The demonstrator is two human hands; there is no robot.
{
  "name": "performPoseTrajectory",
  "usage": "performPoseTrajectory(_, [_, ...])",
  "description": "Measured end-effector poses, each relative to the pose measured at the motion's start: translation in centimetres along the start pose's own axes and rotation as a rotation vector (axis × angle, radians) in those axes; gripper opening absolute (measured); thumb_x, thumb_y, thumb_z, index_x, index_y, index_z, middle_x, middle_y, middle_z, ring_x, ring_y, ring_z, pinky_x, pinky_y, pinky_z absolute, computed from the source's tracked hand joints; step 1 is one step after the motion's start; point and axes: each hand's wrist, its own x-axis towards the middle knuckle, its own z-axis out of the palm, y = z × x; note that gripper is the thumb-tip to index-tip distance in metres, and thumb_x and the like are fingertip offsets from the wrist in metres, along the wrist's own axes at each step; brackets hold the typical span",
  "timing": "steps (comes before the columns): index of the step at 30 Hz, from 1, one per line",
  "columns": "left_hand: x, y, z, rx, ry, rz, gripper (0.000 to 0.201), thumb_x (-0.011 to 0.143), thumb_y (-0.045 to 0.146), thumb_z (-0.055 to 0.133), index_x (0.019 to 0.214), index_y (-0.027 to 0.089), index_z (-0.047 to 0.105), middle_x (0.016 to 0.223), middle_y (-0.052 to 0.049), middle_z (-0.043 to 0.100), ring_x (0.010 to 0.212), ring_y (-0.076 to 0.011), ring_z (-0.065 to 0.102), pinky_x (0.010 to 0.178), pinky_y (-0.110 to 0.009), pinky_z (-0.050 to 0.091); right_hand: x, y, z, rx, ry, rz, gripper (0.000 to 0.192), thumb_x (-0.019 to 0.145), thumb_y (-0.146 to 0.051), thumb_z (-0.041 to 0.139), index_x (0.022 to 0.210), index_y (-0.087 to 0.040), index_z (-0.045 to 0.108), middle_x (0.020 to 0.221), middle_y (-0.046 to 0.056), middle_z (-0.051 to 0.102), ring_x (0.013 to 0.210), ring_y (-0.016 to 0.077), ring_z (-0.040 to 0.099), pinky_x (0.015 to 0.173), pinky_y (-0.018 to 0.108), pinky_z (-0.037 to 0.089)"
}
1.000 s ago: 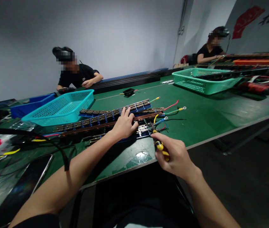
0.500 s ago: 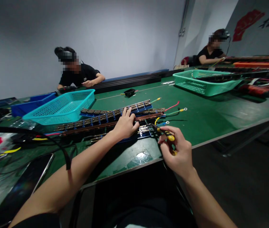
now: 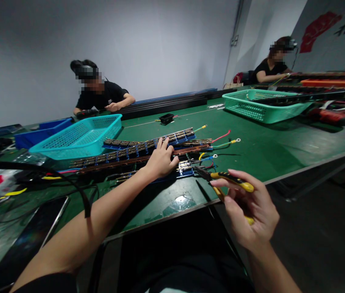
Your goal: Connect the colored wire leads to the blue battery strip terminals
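My right hand [image 3: 252, 207] holds a pair of pliers with yellow-and-black handles [image 3: 233, 180]. The handles are spread apart, and the dark jaws [image 3: 202, 172] point left, close to the end of the nearest blue-based strip [image 3: 186, 168]. Over the bundle of long strips with metal bars [image 3: 129, 153] lies my left hand [image 3: 161, 161], fingers spread and pressing down from above. Its palm hides part of the strips. From their right ends stick out red, green and blue wires; the green wire [image 3: 225, 143] and the blue wire [image 3: 207, 158] carry ring terminals.
A turquoise basket [image 3: 77, 136] stands behind the strips, beside a blue bin [image 3: 42, 132]. A small black box [image 3: 167, 118] and a green basket [image 3: 264, 108] are farther back. A phone [image 3: 29, 240] lies front left. Two people sit across the green table [image 3: 282, 152].
My right hand has drawn back to the right and toward me with the pliers, whose handles are now wider apart. My left hand has stayed on the strips.
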Motion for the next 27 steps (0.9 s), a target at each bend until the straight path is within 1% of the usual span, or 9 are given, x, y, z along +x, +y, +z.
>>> performPoseTrajectory(4, [0.0, -0.1, 0.2, -0.014, 0.027, 0.007, 0.029, 0.095, 0.034, 0.051, 0.111, 0.013, 0.061, 0.162, -0.021, 0.033, 0.154, -0.0407, 0.017, 0.116, -0.059, 0.038, 0.1, 1.0, 0.6, -0.105, -0.065, -0.021, 0.047, 0.085, -0.011, 0.058, 0.131, -0.023, 0.055, 0.095, 0.004, 0.078, 0.042, 0.0067, 0.051, 0.041, 0.021, 0.043])
performPoseTrajectory(6, [0.0, -0.1, 0.2, -0.018, 0.030, 0.006, 0.028, 0.095, 0.034, 0.051, 0.111, 0.013, 0.061, 0.162, -0.020, 0.033, 0.154, -0.0398, 0.017, 0.117, -0.058, 0.038, 0.0, 1.6, 0.8, -0.113, -0.092, -0.055, 0.047, 0.084, -0.010, 0.058, 0.129, -0.023, 0.055, 0.095, 0.003, 0.078, 0.046, 0.0075, 0.057, 0.044, 0.020, 0.047])
performPoseTrajectory(9, [-0.1, 0.0, 0.1, -0.024, 0.010, -0.007, 0.029, 0.095, 0.033, 0.052, 0.112, 0.011, 0.061, 0.162, -0.023, 0.031, 0.155, -0.0398, 0.015, 0.118, -0.057, 0.036, -0.1, 2.3, 0.8, -0.133, -0.106, -0.128, 0.044, 0.083, -0.009, 0.058, 0.125, -0.022, 0.057, 0.092, 0.003, 0.077, 0.062, 0.0123, 0.071, 0.054, 0.021, 0.054])
performPoseTrajectory(11, [-0.1, 0.1, 0.0, -0.022, 0.002, -0.013, 0.030, 0.095, 0.033, 0.052, 0.112, 0.010, 0.061, 0.162, -0.023, 0.030, 0.155, -0.0400, 0.015, 0.119, -0.056, 0.035, 0.1, 2.3, 0.5, -0.177, -0.126, -0.217, 0.042, 0.083, -0.009, 0.058, 0.122, -0.022, 0.059, 0.088, 0.003, 0.077, 0.068, 0.0143, 0.074, 0.061, 0.023, 0.058])
performPoseTrajectory(13, [0.0, 0.1, 0.0, -0.015, 0.004, -0.007, 0.031, 0.095, 0.033, 0.051, 0.113, 0.010, 0.061, 0.162, -0.024, 0.030, 0.154, -0.0403, 0.015, 0.118, -0.057, 0.036, 0.5, 2.2, 0.3, -0.229, -0.162, -0.328, 0.039, 0.082, -0.010, 0.058, 0.118, -0.022, 0.061, 0.085, 0.002, 0.077, 0.067, 0.0146, 0.074, 0.063, 0.024, 0.059])
performPoseTrajectory(16, [0.0, 0.1, 0.1, -0.003, 0.009, 0.002, 0.032, 0.095, 0.033, 0.051, 0.114, 0.010, 0.060, 0.162, -0.024, 0.031, 0.154, -0.0407, 0.016, 0.117, -0.058, 0.036, 1.3, 1.7, 0.3, -0.273, -0.262, -0.479, 0.036, 0.081, -0.009, 0.054, 0.114, -0.022, 0.062, 0.084, 0.002, 0.078, 0.065, 0.0150, 0.074, 0.061, 0.025, 0.058])
performPoseTrajectory(19, [0.0, 0.0, 0.1, -0.001, 0.012, 0.005, 0.032, 0.095, 0.033, 0.051, 0.114, 0.010, 0.060, 0.161, -0.024, 0.032, 0.154, -0.0409, 0.017, 0.119, -0.058, 0.033, 1.8, 1.3, 0.7, -0.270, -0.388, -0.570, 0.037, 0.082, -0.005, 0.048, 0.114, -0.020, 0.060, 0.079, 0.002, 0.077, 0.061, 0.0142, 0.072, 0.057, 0.025, 0.056])
performPoseTrajectory(22, [0.0, -0.1, 0.1, 0.007, 0.012, 0.012, 0.033, 0.095, 0.034, 0.051, 0.113, 0.009, 0.061, 0.161, -0.024, 0.032, 0.154, -0.0414, 0.017, 0.121, -0.057, 0.031, 2.1, 1.0, 1.0, -0.287, -0.472, -0.597, 0.037, 0.082, -0.004, 0.045, 0.113, -0.019, 0.059, 0.073, 0.000, 0.074, 0.055, 0.0129, 0.067, 0.054, 0.025, 0.051])
performPoseTrajectory(27, [0.0, -0.1, 0.1, 0.013, 0.015, 0.013, 0.034, 0.095, 0.035, 0.051, 0.114, 0.009, 0.061, 0.161, -0.024, 0.032, 0.154, -0.0407, 0.017, 0.122, -0.055, 0.029, 2.3, 0.9, 1.0, -0.316, -0.559, -0.611, 0.037, 0.079, -0.003, 0.045, 0.110, -0.018, 0.059, 0.069, -0.001, 0.070, 0.054, 0.0132, 0.063, 0.053, 0.026, 0.046])
